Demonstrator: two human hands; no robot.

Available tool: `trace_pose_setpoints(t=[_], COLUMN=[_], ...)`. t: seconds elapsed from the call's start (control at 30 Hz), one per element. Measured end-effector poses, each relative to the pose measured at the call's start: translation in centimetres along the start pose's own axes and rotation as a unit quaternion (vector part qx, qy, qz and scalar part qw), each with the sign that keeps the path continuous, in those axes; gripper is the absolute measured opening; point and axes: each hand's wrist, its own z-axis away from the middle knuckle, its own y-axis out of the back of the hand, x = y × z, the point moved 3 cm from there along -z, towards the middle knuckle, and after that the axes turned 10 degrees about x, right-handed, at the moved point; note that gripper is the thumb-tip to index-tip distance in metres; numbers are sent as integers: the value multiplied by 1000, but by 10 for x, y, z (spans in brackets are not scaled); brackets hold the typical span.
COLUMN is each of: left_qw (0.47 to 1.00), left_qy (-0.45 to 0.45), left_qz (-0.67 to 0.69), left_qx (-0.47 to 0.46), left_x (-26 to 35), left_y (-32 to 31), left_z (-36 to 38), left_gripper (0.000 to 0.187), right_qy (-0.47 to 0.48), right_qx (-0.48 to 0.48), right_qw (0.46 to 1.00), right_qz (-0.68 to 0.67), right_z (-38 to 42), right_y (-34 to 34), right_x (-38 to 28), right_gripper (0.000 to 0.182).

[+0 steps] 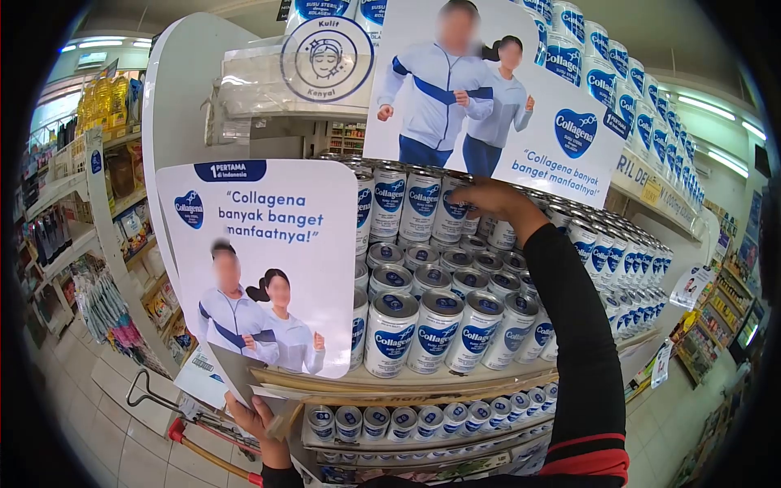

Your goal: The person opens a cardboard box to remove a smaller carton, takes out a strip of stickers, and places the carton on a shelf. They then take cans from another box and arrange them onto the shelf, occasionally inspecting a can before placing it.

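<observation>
White and blue Collagena cans [393,333] stand in rows on the middle shelf, with a second layer stacked behind the front rows. My right hand [492,199] reaches over them, fingers curled round the upper part of a can [452,207] in the stacked layer, just under the large hanging sign [488,106]. At the lower left, my left hand [259,423] is at the shelf's left corner below the upright sign [268,317], its fingers bent against thin board or card edges there. What it grips is partly hidden.
More cans [403,423] line the lower shelf, and others [602,77] are stacked on top at the right. A metal rack with a red and orange bar [203,447] stands at the lower left. Side shelves [122,187] hold packaged goods.
</observation>
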Motion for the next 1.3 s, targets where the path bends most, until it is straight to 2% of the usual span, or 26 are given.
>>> trace_pose_setpoints(t=[0.1, 0.17, 0.2, 0.3, 0.37, 0.5, 0.57, 0.7, 0.8, 0.83, 0.87, 0.93, 1.0, 1.03, 1.1, 1.17, 1.2, 1.23, 1.27, 1.3], left_qw=[999, 1000, 1000, 999, 998, 998, 998, 998, 999, 997, 996, 997, 998, 998, 997, 992, 985, 981, 954, 963], left_qy=[41, -12, -11, 36, -13, 17, -21, -27, -9, -12, -16, -17, -13, -12, -19, -19, -22, -33, -137, -65], left_qz=[11, 13, 12, -31, -62, -62, -65, -48, -53, -70, -86, -78, -69, -64, -70, -122, -170, -193, -268, -262], left_qx=[5, -26, -26, 5, 7, -10, -2, 1, 2, -2, -8, 4, 10, -3, 5, 7, 20, -9, 1, -19], left_x=[-2, -8, -4, 1, -11, -14, -2, -1, -10, -12, -13, -9, -11, -20, -31, -36, -43, -76, -78, -66], left_y=[1, 4, 2, 0, 4, 6, 2, 2, 5, 6, 6, 4, 4, 8, 10, 15, 16, 29, 30, 29], left_z=[0, 2, 1, -1, 3, 5, 0, 0, 3, 3, 2, -1, 2, 3, 6, 8, 7, 9, 9, 4], left_gripper=[36, 34, 34, 33, 32, 30, 30, 28, 27, 26, 26, 25, 25, 28, 32, 31, 31, 33, 36, 34], right_qy=[2, 8, 16, 37, 45, 56, 67, 107, 69, 132, 128, 262, 298, 330, 247, 260, 204, 144, 148, 133], right_qx=[13, 22, 30, 33, 40, 69, 74, 90, 92, 144, 146, 189, 240, 196, 108, 121, 130, 143, 155, 161], right_qw=[999, 998, 998, 996, 994, 990, 987, 978, 982, 949, 950, 887, 871, 877, 945, 954, 968, 979, 977, 978], right_qz=[49, 54, 58, 76, 87, 107, 128, 153, 151, 247, 245, 331, 309, 290, 184, 92, 59, 27, 22, -11], right_z=[8, 7, 6, -3, -3, 4, 6, 5, 7, 7, 10, 37, 76, 96, 142, 192, 221, 252, 283, 317], right_y=[-4, -4, -4, -5, -5, -6, -6, -6, -8, -8, -6, 2, 12, 19, 37, 56, 64, 72, 82, 91], right_x=[-9, -7, -5, 1, 2, -2, -3, -3, -5, -7, -7, -30, -38, -42, -42, -30, -23, -12, 2, 23], right_gripper=[64, 64, 64, 63, 61, 58, 59, 63, 61, 60, 60, 58, 51, 51, 44, 37, 37, 37, 42, 49])
